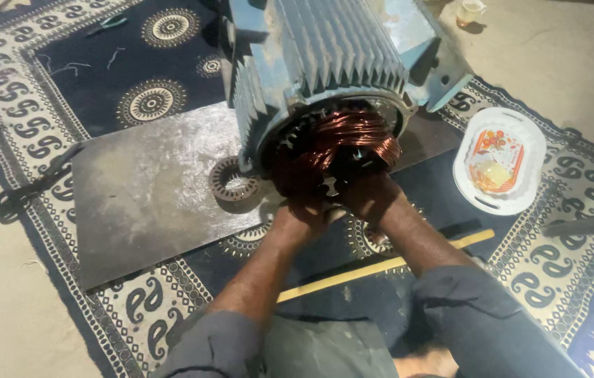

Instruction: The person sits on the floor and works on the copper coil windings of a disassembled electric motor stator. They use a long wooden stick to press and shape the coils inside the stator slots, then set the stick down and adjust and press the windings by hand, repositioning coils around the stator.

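A large blue finned motor housing (pixel 325 49) lies on a dark metal sheet (pixel 143 189), its open end facing me. Bundles of copper wire coils (pixel 342 143) bulge out of that opening. My left hand (pixel 302 213) presses against the lower left of the coils, fingers curled into the wire. Just to its right, my right hand (pixel 367 196) grips the lower right of the same coils. Both hands touch each other below the winding.
A patterned dark rug (pixel 52 84) covers the floor. A small round slotted metal ring (pixel 234 182) lies on the sheet. A long yellow stick (pixel 381 266) crosses under my arms. A white tray (pixel 500 161) sits to the right; a small cup (pixel 470 10) stands far back.
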`<state>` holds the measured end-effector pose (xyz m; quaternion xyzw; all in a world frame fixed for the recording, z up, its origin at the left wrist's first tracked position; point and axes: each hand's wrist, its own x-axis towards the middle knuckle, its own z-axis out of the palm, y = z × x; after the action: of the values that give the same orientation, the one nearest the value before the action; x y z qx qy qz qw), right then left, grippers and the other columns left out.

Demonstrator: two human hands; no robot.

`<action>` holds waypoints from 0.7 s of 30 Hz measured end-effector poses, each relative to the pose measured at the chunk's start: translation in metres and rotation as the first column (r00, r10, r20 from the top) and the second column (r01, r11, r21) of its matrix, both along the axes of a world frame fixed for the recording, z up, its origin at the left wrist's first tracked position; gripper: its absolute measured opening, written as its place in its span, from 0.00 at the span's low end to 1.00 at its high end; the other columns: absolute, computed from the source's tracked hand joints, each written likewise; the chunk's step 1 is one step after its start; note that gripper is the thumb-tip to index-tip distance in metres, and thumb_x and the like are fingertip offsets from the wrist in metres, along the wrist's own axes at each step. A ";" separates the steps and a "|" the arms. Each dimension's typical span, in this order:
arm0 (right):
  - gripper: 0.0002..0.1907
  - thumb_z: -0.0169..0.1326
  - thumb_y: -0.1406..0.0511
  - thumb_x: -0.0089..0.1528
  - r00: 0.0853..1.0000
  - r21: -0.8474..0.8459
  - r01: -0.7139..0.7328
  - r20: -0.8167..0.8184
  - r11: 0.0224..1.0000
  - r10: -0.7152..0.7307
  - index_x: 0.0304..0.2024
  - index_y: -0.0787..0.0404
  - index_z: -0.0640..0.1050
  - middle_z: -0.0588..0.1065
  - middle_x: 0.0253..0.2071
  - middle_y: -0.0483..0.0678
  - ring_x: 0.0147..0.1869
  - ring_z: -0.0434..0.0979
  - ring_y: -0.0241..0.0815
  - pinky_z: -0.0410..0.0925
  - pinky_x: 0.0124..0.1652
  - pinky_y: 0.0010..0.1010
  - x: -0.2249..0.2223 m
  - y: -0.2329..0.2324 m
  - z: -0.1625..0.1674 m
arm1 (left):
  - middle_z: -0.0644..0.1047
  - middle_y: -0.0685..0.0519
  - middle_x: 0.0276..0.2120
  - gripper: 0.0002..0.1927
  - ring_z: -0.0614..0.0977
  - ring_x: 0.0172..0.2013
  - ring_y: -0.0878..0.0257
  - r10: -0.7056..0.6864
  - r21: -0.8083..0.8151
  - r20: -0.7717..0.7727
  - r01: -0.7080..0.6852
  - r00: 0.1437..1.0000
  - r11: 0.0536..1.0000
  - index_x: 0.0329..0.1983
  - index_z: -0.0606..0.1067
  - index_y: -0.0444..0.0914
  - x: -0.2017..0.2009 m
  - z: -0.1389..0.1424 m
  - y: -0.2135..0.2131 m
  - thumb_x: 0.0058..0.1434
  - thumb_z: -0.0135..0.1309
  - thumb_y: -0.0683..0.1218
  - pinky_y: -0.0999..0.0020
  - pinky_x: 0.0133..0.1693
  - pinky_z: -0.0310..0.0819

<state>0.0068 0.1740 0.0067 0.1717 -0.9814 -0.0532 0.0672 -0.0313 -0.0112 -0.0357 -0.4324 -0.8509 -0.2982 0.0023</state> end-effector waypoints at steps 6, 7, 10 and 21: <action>0.18 0.48 0.56 0.65 0.987 0.216 0.073 0.126 0.974 -0.102 0.51 0.54 0.81 0.67 0.69 0.50 0.74 0.61 0.56 0.54 0.68 0.55 0.012 -0.010 0.011 | 0.82 0.45 0.43 0.22 0.83 0.38 0.45 0.113 0.046 -0.014 -0.113 0.993 0.993 0.51 0.78 0.39 0.008 -0.015 -0.012 0.63 0.58 0.59 0.53 0.38 0.79; 0.18 0.47 0.55 0.67 0.979 0.148 0.101 0.160 0.984 -0.124 0.51 0.54 0.82 0.67 0.70 0.50 0.74 0.60 0.56 0.53 0.68 0.56 0.013 -0.011 0.012 | 0.81 0.44 0.44 0.22 0.83 0.38 0.45 0.120 0.092 -0.069 -0.113 0.990 0.989 0.52 0.77 0.39 0.009 -0.015 -0.011 0.63 0.58 0.58 0.53 0.38 0.79; 0.23 0.48 0.52 0.61 0.992 0.056 0.090 0.080 0.994 -0.094 0.53 0.53 0.81 0.69 0.63 0.55 0.72 0.60 0.59 0.52 0.67 0.58 0.015 -0.013 0.008 | 0.82 0.45 0.42 0.17 0.83 0.38 0.45 0.212 0.061 -0.039 -0.209 0.977 0.976 0.48 0.79 0.41 0.012 -0.013 -0.002 0.62 0.59 0.55 0.52 0.37 0.79; 0.24 0.49 0.57 0.65 0.982 0.009 0.166 -0.092 0.986 -0.164 0.61 0.58 0.77 0.68 0.67 0.55 0.71 0.62 0.57 0.58 0.62 0.61 0.018 -0.006 -0.043 | 0.79 0.45 0.48 0.11 0.79 0.50 0.45 0.342 -0.062 -0.178 -0.358 0.923 0.932 0.45 0.80 0.42 0.012 -0.037 0.018 0.64 0.56 0.51 0.48 0.49 0.74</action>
<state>0.0251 0.1679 -0.0359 0.0877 -0.9877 -0.0745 0.1056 -0.0193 0.0065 -0.0725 -0.2960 -0.9244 -0.2162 0.1053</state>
